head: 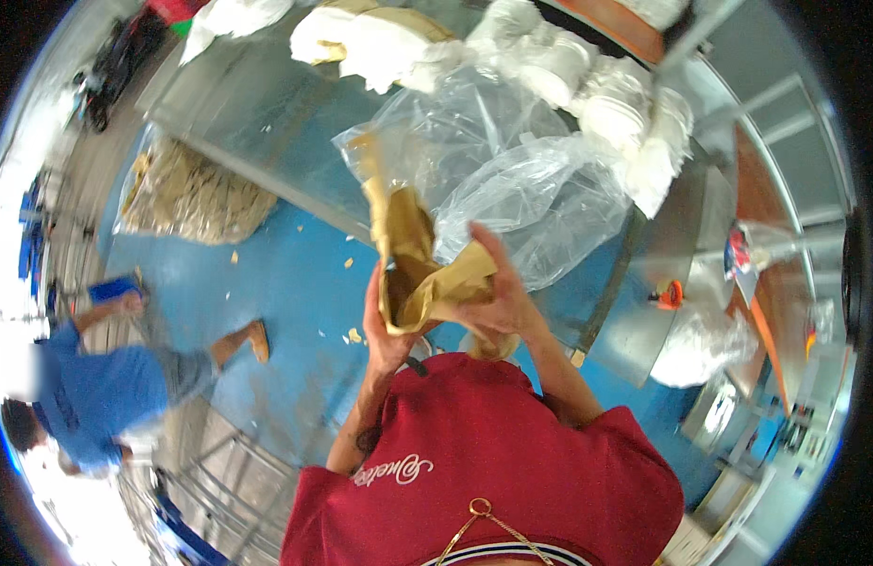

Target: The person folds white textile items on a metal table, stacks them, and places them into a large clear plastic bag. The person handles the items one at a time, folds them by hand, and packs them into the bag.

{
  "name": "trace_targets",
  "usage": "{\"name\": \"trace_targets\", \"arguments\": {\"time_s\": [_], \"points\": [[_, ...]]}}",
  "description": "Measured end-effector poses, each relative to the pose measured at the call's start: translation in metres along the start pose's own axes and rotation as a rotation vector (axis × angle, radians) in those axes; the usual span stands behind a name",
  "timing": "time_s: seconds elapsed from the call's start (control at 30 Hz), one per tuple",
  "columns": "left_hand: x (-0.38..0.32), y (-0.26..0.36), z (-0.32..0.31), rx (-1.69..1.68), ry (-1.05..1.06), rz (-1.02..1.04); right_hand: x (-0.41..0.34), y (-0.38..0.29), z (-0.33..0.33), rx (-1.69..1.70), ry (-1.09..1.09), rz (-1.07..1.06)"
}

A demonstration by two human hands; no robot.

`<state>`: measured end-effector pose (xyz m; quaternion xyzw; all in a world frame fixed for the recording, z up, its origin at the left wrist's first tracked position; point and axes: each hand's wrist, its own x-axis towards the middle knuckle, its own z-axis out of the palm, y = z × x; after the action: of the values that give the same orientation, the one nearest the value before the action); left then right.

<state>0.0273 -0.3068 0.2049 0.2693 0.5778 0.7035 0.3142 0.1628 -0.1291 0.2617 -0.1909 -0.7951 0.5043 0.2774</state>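
Note:
Crumpled brown paper [412,286] is held up in front of my chest, with a dark hollow between its folds. My left hand [387,332] grips it along the left side. On the right, my right hand [504,293] has hold of a flap of the same paper, its fingers pointing up and somewhat blurred. Beyond the paper, clear plastic bags [535,191] lie loose on the metal table [281,170]. Stacks of white items [550,64], whose exact kind I cannot tell, stand along its far edge.
A clear bag full of brown scraps [196,191] sits on the blue floor [302,283] at left, among small scraps. A person in blue [118,382] walks at far left. To the right are an orange tape dispenser [668,295] and crumpled clear plastic [702,347].

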Motion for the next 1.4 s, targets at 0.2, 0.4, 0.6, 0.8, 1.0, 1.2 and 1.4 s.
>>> {"name": "trace_targets", "arguments": {"time_s": [0.2,0.4,0.6,0.8,1.0,1.2,1.4], "points": [[0.006,0.010,-0.061,0.323,-0.572,0.033,0.005,-0.026,0.073,0.281,-0.130,0.017],[0.031,0.014,-0.042,0.264,-0.666,-0.027,-0.034,-0.011,0.024,0.429,0.052,0.448],[0.045,-0.026,-0.024,0.207,-0.533,-0.148,-0.095,0.015,-0.082,0.269,0.891,0.464],[0.084,-0.074,-0.002,0.300,-0.304,-0.219,-0.150,0.063,-0.227,-0.023,1.433,0.379],[0.150,-0.088,0.064,0.732,-0.173,-0.003,-0.147,0.196,-0.404,-0.266,1.505,0.217],[0.183,-0.104,0.147,1.192,-0.308,0.116,-0.124,0.332,-0.509,-1.231,1.056,0.438],[0.201,-0.149,0.160,1.399,-0.610,0.027,-0.100,0.416,-0.475,-0.806,0.372,1.288]]}}
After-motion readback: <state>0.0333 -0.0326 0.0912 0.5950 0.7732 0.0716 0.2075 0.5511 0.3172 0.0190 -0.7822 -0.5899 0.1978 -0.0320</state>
